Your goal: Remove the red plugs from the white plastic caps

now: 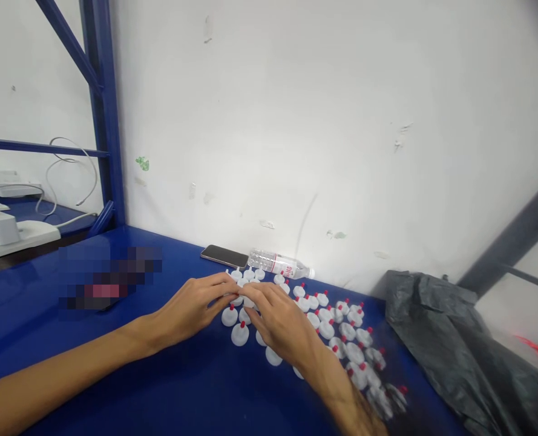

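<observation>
My left hand [200, 307] reaches in over a cluster of white round caps, its thumb and fingers pinched together. My right hand [275, 318] meets it fingertip to fingertip, fingers bent and closed. Whatever lies between the fingertips is hidden. Below the hands, a white nozzle cap with a red tip [240, 333] stands upright on the blue table. Just behind the fingers are white caps with plain nozzles [249, 274], no red showing on them. Many more red-tipped caps [327, 329] spread to the right, partly behind my right forearm.
A phone [224, 256] and a clear plastic bottle [280, 264] lie along the wall behind the caps. A dark plastic bag [436, 327] is at the right. To the left, a blurred-out item [109, 284] rests on the blue table [169, 387], near a blue metal post [109, 115].
</observation>
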Demonstrator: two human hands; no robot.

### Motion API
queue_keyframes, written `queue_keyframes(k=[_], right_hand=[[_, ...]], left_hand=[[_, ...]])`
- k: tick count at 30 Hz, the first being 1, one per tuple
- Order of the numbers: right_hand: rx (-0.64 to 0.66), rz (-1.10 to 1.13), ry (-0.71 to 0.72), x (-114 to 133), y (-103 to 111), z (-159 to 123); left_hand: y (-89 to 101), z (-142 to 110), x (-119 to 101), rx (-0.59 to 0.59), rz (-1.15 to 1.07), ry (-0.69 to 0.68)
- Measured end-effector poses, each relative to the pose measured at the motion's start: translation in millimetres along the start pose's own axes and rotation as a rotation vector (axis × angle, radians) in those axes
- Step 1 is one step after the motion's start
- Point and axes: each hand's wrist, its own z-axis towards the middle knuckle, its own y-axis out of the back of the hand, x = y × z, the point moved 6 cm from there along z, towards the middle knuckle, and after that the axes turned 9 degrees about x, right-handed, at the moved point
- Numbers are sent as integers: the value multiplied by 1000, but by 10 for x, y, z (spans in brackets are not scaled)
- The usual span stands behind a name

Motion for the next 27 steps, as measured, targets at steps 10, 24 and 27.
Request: queue_keyframes(k=[10, 24, 27], right_hand=[[-224, 1, 61, 102, 152, -17], [-170, -218, 136, 209, 73, -39], [-140, -227, 126, 199, 96, -13]], left_hand=[[29, 4, 62, -21, 31, 0], [-3, -16, -23, 54, -142, 16], [4, 10, -20, 60, -141, 52]])
